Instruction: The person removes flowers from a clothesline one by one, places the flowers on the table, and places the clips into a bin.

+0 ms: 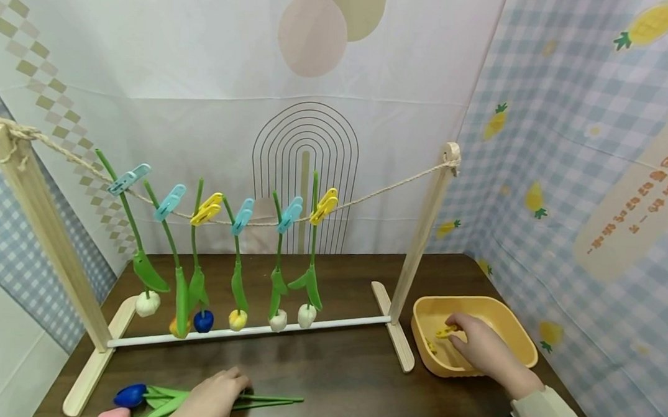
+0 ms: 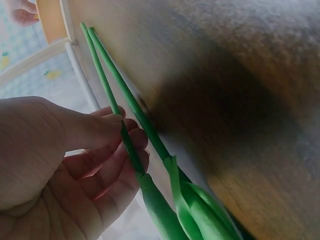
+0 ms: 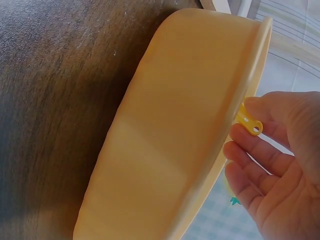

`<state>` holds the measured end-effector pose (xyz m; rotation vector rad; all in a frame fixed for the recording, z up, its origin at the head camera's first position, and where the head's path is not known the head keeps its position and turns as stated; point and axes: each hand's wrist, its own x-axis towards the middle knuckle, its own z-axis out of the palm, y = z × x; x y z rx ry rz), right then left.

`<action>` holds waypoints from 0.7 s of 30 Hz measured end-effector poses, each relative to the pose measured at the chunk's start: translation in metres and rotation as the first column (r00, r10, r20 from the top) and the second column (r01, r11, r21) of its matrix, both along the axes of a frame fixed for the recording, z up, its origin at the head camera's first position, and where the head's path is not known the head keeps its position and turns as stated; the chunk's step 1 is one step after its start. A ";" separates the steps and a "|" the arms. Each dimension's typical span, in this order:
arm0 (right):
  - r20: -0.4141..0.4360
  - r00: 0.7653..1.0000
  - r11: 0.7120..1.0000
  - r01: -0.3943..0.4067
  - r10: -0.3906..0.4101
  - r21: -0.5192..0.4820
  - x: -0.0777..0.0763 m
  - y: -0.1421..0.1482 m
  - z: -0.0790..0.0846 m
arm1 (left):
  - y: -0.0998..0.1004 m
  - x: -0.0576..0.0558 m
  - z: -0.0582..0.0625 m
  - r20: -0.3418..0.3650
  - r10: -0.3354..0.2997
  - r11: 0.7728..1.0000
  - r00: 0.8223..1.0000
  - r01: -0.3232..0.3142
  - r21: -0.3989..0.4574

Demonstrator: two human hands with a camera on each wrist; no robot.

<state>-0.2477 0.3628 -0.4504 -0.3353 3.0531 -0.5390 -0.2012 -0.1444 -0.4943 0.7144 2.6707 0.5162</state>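
Around 8–9 o'clock, six tulips hang pegged; two loose tulips remain at 7, left hand pinching one stem; at 4, right hand pinches yellow peg.

A dark brown wooden tabletop spans the lower part of the head view. A pale wooden stand rests on it, one foot at lower left and one right of centre, with a yellow-orange basket at lower right. A blue tulip and a pink tulip lie at lower left.
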 end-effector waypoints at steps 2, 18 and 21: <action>0.008 1.000 1.000 0.001 -0.001 0.000 0.000 0.000 0.000 | -0.001 0.000 -0.001 -0.010 -0.007 1.000 1.000 0.007 0.007; -0.006 1.000 1.000 -0.016 0.016 -0.010 -0.001 -0.006 0.006 | -0.007 -0.001 0.006 -0.042 -0.027 0.997 0.999 0.030 0.074; -0.023 0.999 0.999 -0.035 0.034 -0.012 -0.002 -0.014 0.014 | -0.008 -0.002 0.012 -0.038 -0.032 0.994 0.999 0.036 0.107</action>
